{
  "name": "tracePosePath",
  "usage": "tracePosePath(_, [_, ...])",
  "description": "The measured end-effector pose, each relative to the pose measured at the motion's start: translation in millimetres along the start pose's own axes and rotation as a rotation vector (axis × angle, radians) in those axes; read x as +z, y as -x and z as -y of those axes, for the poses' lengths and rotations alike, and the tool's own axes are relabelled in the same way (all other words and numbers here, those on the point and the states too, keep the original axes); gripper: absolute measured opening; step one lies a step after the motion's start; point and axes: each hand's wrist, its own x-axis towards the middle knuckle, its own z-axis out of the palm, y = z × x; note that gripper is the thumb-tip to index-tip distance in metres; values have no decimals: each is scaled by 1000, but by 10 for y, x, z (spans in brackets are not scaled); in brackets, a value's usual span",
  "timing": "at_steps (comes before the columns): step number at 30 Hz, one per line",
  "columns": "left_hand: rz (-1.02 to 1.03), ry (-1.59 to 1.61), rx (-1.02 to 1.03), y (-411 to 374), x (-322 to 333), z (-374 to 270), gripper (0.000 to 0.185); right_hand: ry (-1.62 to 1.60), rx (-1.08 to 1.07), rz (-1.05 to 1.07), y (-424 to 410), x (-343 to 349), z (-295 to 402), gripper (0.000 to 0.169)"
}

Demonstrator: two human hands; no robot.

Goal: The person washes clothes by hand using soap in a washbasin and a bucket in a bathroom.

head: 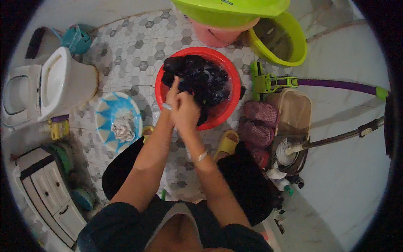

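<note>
A round red plastic basin [234, 94] stands on the tiled floor in front of me, holding dark wet cloth [201, 75] and some sudsy water. My left hand [173, 93] is over the basin's near left part, its fingers at the edge of the cloth. Close against it, my right hand [187, 110] has its fingers bent near my left wrist; whether cloth is between them is hidden. A band is on each wrist. To the left, a blue and white basin [102, 123] holds a bunched pale cloth [123, 126].
A lime green basin [217, 12] rests on a pink bucket [217, 36], beside a yellow-green tub [300, 47] with dark water. A mop [337, 83], slippers [259, 113] and a brown bin [296, 110] stand right. A white toilet [75, 78] and a cabinet [50, 189] are left.
</note>
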Motion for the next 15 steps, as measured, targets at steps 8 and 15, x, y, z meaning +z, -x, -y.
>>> tracePosePath(8, [-140, 550, -50, 234, 779, -795, 30, -93, -5, 281, -962, -693, -789, 42])
tracePosePath(15, [-176, 665, -246, -103, 214, -139, 36, 14, 173, 142, -91, -209, -309, 54])
